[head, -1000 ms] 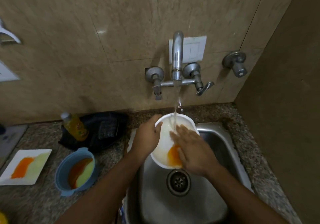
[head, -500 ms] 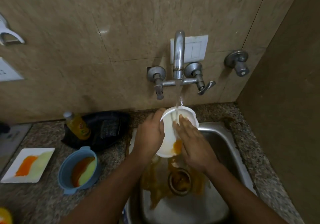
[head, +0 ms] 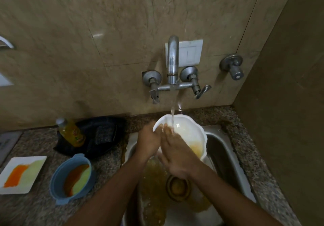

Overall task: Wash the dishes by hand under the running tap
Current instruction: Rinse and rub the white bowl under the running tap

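A white scalloped bowl (head: pixel 187 131) is held tilted over the steel sink (head: pixel 226 155), under the stream from the wall tap (head: pixel 172 63). My left hand (head: pixel 149 141) grips the bowl's left rim. My right hand (head: pixel 177 154) lies flat inside the bowl with straight fingers, rubbing its inner surface where the water lands. Orange-yellow residue sits in the bowl's lower right side. Orange-brown water covers the sink floor around the drain (head: pixel 178 186).
On the granite counter at left stand a blue bowl (head: pixel 70 178) with orange and green smears, a white square plate (head: pixel 21 174) with the same smears, a yellow dish-soap bottle (head: pixel 71 132) and a dark cloth (head: pixel 101 134). A side wall rises at right.
The bowl was tipped up and then turned back open towards me. The orange sauce has washed out of it, and stained water has spread over the sink floor.
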`<action>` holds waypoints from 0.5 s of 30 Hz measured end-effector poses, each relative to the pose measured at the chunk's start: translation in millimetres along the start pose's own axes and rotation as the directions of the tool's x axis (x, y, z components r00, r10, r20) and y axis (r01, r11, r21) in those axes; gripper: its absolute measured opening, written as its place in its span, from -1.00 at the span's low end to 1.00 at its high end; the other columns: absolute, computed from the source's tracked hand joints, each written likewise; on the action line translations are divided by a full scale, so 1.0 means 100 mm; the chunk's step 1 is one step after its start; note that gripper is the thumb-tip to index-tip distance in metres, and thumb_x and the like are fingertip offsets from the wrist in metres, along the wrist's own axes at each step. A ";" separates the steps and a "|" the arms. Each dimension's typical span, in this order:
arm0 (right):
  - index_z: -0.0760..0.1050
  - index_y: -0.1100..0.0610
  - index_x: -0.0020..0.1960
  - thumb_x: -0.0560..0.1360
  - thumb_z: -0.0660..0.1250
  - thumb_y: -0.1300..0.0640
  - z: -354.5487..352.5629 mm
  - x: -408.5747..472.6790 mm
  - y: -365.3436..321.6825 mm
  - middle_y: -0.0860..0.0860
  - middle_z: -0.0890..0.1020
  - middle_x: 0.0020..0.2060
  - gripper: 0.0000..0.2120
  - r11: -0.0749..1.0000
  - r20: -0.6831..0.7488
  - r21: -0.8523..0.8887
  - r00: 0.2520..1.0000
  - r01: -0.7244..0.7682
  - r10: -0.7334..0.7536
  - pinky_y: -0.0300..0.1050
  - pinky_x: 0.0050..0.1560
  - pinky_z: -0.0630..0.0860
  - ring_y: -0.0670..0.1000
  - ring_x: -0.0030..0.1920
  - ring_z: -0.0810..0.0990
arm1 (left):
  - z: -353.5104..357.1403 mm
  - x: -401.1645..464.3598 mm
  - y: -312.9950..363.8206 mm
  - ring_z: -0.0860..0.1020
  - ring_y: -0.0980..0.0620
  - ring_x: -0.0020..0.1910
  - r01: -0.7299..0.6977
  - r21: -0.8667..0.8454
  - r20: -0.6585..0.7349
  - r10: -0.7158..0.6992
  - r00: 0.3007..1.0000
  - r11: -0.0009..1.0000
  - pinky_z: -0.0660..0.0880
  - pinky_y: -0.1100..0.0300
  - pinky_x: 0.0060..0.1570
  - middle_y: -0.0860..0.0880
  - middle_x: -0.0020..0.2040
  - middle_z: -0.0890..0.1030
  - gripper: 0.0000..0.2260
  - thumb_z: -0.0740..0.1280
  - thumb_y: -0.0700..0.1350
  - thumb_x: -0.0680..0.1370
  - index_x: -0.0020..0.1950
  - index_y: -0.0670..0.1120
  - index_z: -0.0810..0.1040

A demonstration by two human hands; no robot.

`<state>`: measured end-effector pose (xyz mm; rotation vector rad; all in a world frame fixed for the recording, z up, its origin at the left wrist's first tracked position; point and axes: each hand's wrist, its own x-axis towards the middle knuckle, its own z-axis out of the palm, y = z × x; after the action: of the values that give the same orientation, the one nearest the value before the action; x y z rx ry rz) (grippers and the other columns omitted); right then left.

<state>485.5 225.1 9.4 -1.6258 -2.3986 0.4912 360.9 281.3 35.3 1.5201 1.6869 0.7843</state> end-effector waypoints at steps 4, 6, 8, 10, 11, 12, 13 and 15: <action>-0.15 0.01 0.62 0.63 -0.13 -0.20 -0.03 -0.07 0.46 -0.05 -0.09 0.60 -0.37 0.987 0.036 -0.155 0.998 -0.050 0.056 0.09 0.56 -0.07 -0.02 0.59 -0.12 | 0.03 -0.03 -0.16 0.59 -0.02 0.01 0.050 0.011 0.048 -0.050 0.998 0.999 0.50 0.11 0.02 -0.07 0.06 0.66 -0.74 0.24 0.02 0.62 0.17 -0.08 0.61; -0.17 0.07 0.62 0.58 -0.22 -0.28 0.04 -0.04 0.31 0.03 -0.11 0.60 -0.29 0.989 0.050 -0.120 0.995 -0.081 0.088 0.11 0.56 -0.08 0.05 0.59 -0.13 | 0.04 0.00 -0.18 0.60 -0.04 0.00 0.073 0.026 0.057 -0.074 0.996 0.997 0.52 0.09 0.03 -0.08 0.04 0.67 -0.73 0.25 0.04 0.61 0.14 -0.08 0.62; -0.20 0.09 0.61 0.57 -0.20 -0.28 0.13 -0.09 0.06 0.05 -0.14 0.60 -0.27 1.000 0.099 0.019 0.995 0.000 -0.002 0.02 0.56 -0.13 0.04 0.59 -0.14 | 0.03 0.00 -0.20 0.61 -0.04 0.01 0.069 -0.001 0.069 -0.069 0.995 0.998 0.53 0.08 0.06 -0.07 0.03 0.68 -0.74 0.27 0.03 0.61 0.13 -0.09 0.63; -0.18 0.03 0.62 0.56 -0.19 -0.24 0.09 -0.16 0.12 -0.06 -0.16 0.58 -0.31 0.998 0.120 0.065 0.992 0.026 -0.034 0.00 0.57 -0.13 -0.05 0.58 -0.16 | 0.01 -0.03 -0.22 0.61 -0.01 0.01 0.056 -0.031 0.081 -0.053 0.995 0.998 0.54 0.04 0.10 -0.04 0.01 0.68 -0.74 0.27 0.03 0.60 0.12 -0.08 0.64; -0.19 0.01 0.61 0.55 -0.23 -0.25 0.06 -0.15 0.25 -0.11 -0.20 0.56 -0.31 1.000 0.088 0.020 0.996 -0.024 0.022 0.04 0.57 -0.12 -0.07 0.57 -0.20 | 0.01 -0.04 -0.22 0.61 0.00 -0.01 0.052 -0.025 0.089 -0.050 0.995 0.998 0.54 0.03 0.09 -0.03 0.00 0.68 -0.74 0.27 0.05 0.60 0.12 -0.07 0.64; -0.20 0.01 0.61 0.54 -0.27 -0.27 0.05 -0.13 0.34 -0.12 -0.24 0.54 -0.30 0.995 0.055 -0.041 0.994 -0.093 0.095 0.07 0.56 -0.10 -0.07 0.56 -0.24 | 0.02 -0.04 -0.20 0.61 0.01 -0.03 0.053 -0.013 0.093 -0.052 0.994 0.999 0.55 0.03 0.07 -0.02 -0.01 0.68 -0.74 0.27 0.06 0.61 0.11 -0.06 0.64; -0.22 0.04 0.61 0.54 -0.29 -0.29 0.05 -0.10 0.34 -0.09 -0.26 0.54 -0.27 0.988 0.045 -0.070 0.989 -0.139 0.142 0.08 0.56 -0.11 -0.04 0.56 -0.27 | 0.03 -0.02 -0.18 0.61 0.00 -0.03 0.052 -0.001 0.091 -0.051 0.995 0.999 0.54 0.05 0.05 -0.03 -0.02 0.68 -0.74 0.27 0.06 0.60 0.11 -0.06 0.64; -0.24 0.09 0.61 0.59 -0.22 -0.27 0.13 -0.07 0.14 0.00 -0.24 0.57 -0.29 0.995 0.088 0.029 0.992 -0.090 0.088 0.06 0.57 -0.12 0.00 0.57 -0.27 | 0.06 0.01 -0.16 0.62 -0.02 -0.02 0.055 -0.008 0.088 -0.055 0.995 0.998 0.54 0.07 0.05 -0.04 -0.02 0.68 -0.75 0.28 0.05 0.60 0.10 -0.07 0.65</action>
<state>496.1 221.2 -8.2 -1.7374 -2.3728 0.6261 356.6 279.9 18.8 1.4734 1.6506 0.6870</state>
